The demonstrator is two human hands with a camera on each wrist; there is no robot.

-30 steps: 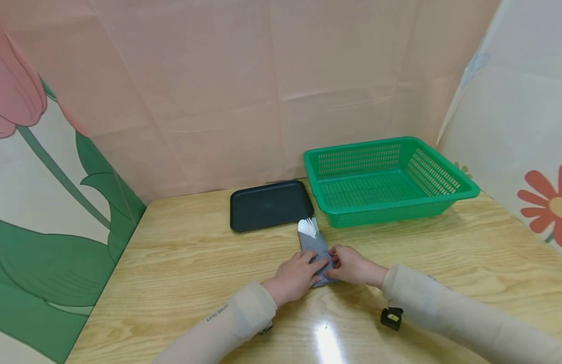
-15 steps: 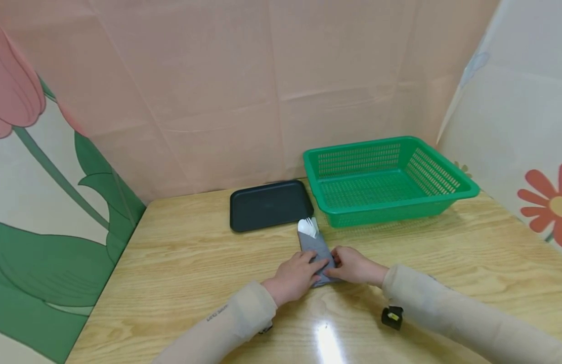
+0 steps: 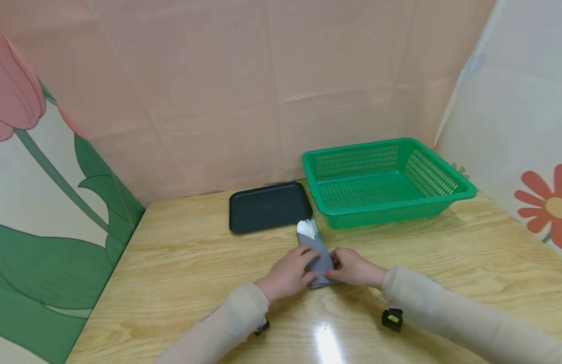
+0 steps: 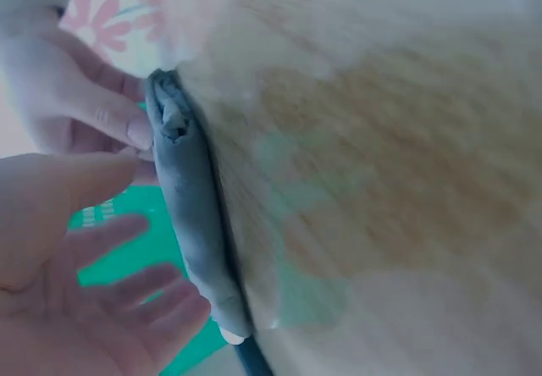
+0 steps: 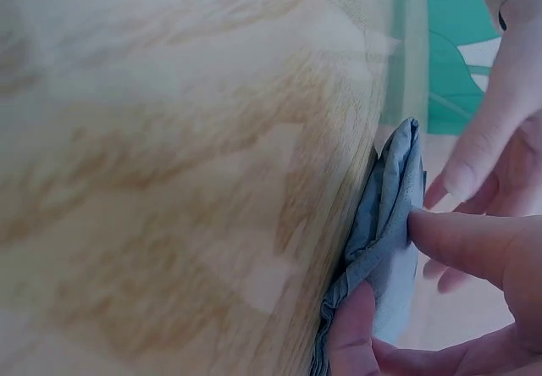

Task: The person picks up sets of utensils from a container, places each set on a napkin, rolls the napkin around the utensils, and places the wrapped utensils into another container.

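Grey napkin (white cutlery inside) | right hand pinches it | left hand fingers relaxed, touching it

Both forearms reached in over the table and met in the middle. The left hand lay with fingers fairly straight and spread. The right hand had thumb and fingers pinched together, knuckles up, beige sleeves to both wrists.

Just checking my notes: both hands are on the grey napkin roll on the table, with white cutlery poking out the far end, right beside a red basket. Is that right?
One detail is off: the basket is green, not red, as the head view shows. Otherwise correct: the left hand and right hand are on the grey napkin roll on the table, with white cutlery poking out the far end.
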